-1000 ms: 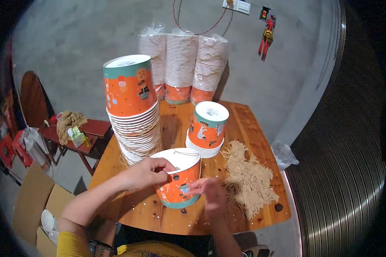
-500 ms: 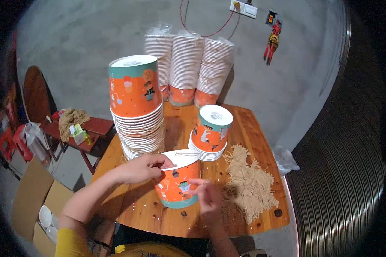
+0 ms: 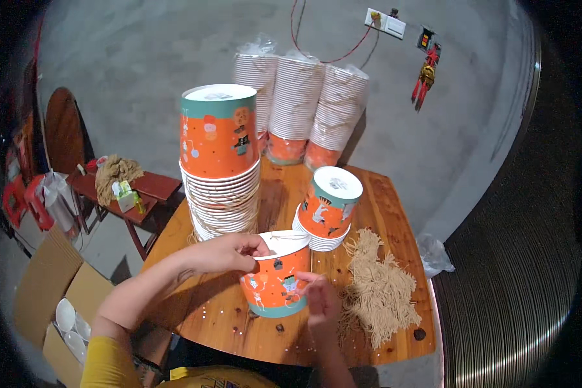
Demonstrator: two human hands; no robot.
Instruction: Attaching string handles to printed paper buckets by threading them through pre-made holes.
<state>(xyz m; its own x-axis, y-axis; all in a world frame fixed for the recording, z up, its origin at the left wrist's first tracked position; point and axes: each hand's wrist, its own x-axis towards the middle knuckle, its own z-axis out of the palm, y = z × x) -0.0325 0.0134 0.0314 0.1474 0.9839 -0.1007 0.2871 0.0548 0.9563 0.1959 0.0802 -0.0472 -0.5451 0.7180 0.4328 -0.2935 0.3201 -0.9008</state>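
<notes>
An orange paper bucket [image 3: 268,284] with a teal base band, white rim and cartoon figures stands upright near the table's front. My left hand [image 3: 236,252] is closed on its rim at the left, fingers inside and thumb outside. A thin tan cord [image 3: 284,237] lies across the far part of the rim. By the bucket's right side is my right hand [image 3: 320,301], its fingers bent together near the wall. Whatever they pinch is too small to make out. Just right of that hand lies a bundle of tan cords [image 3: 384,291].
A tall stack of upside-down buckets [image 3: 220,149] stands behind my left hand, a shorter stack [image 3: 329,204] behind the bucket. Several plastic-wrapped stacks [image 3: 295,97] line the wall. An open carton [image 3: 52,278] with white cups is at lower left, a red bench [image 3: 152,187] beyond it.
The whole view has shifted, so the table and stacks appear farther right. My left hand keeps its hold on the rim, and my right hand stays beside the bucket with its fingers drawn closer together.
</notes>
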